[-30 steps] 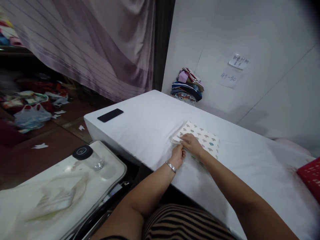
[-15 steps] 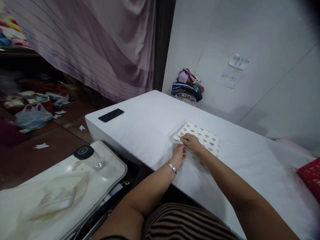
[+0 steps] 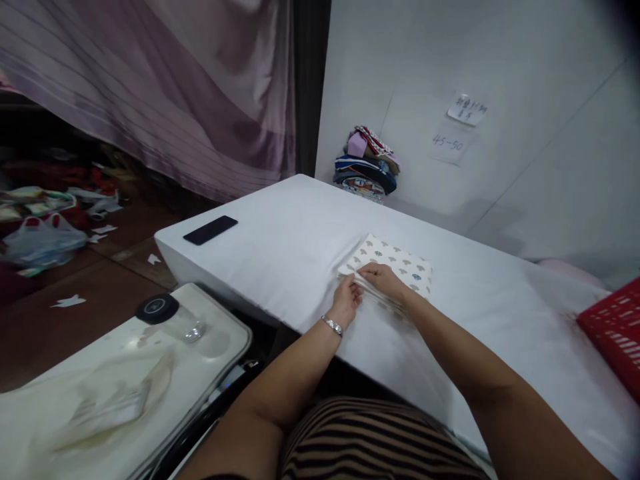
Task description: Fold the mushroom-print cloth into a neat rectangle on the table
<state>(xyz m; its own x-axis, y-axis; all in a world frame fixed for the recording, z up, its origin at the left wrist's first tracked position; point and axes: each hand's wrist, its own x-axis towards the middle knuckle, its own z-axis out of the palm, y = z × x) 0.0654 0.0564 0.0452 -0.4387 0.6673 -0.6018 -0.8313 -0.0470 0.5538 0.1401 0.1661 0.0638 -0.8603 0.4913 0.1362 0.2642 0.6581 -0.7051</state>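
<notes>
On a white-covered surface (image 3: 280, 227), folded patterned cloth (image 3: 395, 257) was pinched narrowly by the left hand (image 3: 345, 300) and right hand (image 3: 385, 280), its layered edges best held flush.

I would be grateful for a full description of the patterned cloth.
The folded cloth is pale with grey fan-like motifs and a few coloured ones. It looks like soft fabric in several layers, lying on the white table. The right hand pinches its near edge; the left hand is there too, its grip unclear.
</notes>
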